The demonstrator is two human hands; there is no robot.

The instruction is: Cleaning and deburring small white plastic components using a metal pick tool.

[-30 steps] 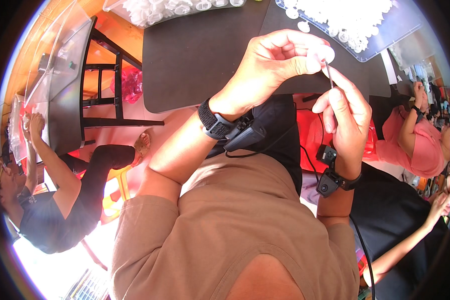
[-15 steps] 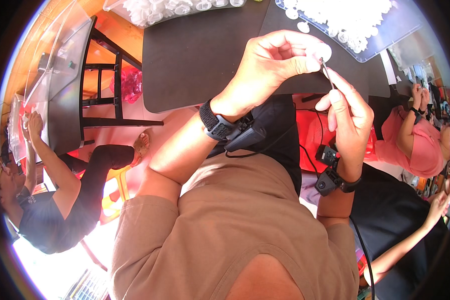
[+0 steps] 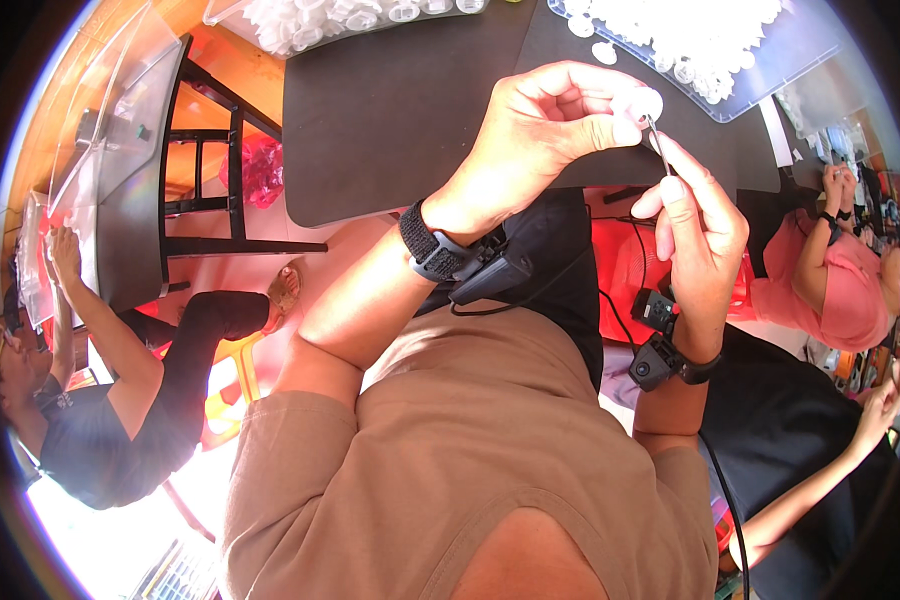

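My left hand [image 3: 560, 115] is raised over the near part of the dark table, pinching a small round white plastic piece [image 3: 647, 102] between thumb and fingertips. Just to the right and lower, my right hand [image 3: 698, 225] grips a thin, pointed metal tool [image 3: 660, 146] between thumb and forefinger. The tool slants up to the left, with its tip at the lower edge of the white piece. Whether the tip touches or enters it is too small to tell. Bright light washes out the piece's detail.
Beyond my hands, a clear bin [image 3: 725, 112] of white plastic pieces stands far right on the dark table [image 3: 390, 130]; a similar bin [image 3: 320, 42] is far left. One loose white piece [image 3: 604, 53] lies by the right bin. People sit at both sides. A black cable [image 3: 727, 490] hangs near my right arm.
The metal tool has shifted slightly to the right against the white piece. Both hands otherwise keep nearly the same place and grip.
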